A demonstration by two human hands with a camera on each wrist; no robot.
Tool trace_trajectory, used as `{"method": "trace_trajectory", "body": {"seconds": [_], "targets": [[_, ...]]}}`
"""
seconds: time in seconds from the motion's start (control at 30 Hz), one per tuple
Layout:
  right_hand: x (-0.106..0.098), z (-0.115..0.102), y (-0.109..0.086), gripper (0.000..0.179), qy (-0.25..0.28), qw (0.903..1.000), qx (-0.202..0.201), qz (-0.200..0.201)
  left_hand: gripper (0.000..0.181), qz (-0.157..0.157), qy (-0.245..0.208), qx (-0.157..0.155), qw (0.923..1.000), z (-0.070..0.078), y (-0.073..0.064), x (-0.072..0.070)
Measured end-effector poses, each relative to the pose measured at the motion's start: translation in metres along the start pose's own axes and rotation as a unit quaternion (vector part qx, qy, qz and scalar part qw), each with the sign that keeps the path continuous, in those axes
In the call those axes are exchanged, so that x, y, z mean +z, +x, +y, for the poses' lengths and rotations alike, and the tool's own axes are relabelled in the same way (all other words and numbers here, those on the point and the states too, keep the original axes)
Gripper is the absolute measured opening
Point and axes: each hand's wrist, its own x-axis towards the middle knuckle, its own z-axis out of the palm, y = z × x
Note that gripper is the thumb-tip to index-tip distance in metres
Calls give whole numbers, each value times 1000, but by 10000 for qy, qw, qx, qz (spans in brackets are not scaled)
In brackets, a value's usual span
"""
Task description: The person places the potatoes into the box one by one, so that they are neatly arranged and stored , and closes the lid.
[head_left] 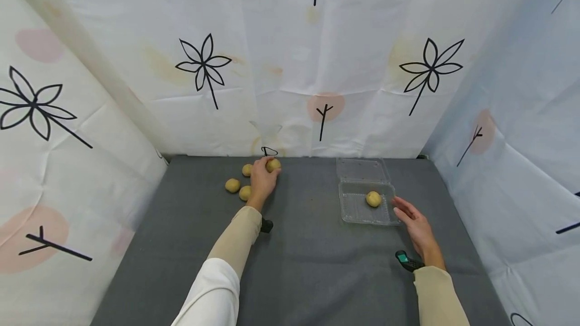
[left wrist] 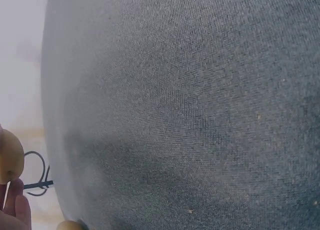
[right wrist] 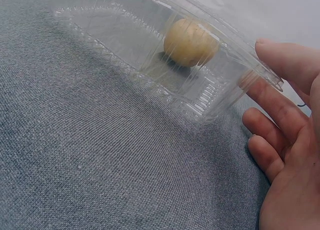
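Over on the left, my left hand [head_left: 263, 180] grips a potato [head_left: 273, 165] near the table's back edge. The left wrist view catches that potato [left wrist: 11, 157] at its left border, with fingertips against it. Several more potatoes [head_left: 232, 185] lie beside this hand, partly hidden behind it. At the right, my right hand [head_left: 417, 228] holds the right rim of a clear plastic container [head_left: 351, 210]. In the right wrist view, its thumb [right wrist: 287, 60] lies at the rim and a finger sits below, against the wall. Inside the container is one potato [right wrist: 190, 42].
The container's lid [head_left: 362, 170] is folded open toward the back of the table. A dark grey cloth [head_left: 317, 265] covers the tabletop. Printed fabric [head_left: 281, 64] hangs behind and along both sides. Each wrist carries a black device [head_left: 408, 260].
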Motion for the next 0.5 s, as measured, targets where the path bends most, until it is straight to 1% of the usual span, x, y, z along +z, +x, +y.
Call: {"method": "trace_trajectory", "body": {"seconds": [0.2, 0.33, 0.5], "targets": [[0, 1, 0, 69, 19, 10000, 9, 34, 49, -45, -315, -96, 9994, 2, -4, 0], [-1, 1, 0, 69, 11, 10000, -22, 47, 48, -26, -468, -35, 9989, 3, -6, 0], [0, 3, 0, 68, -90, 9998, -147, 48, 48, 83, -696, 11, 9975, 5, -10, 0]]}}
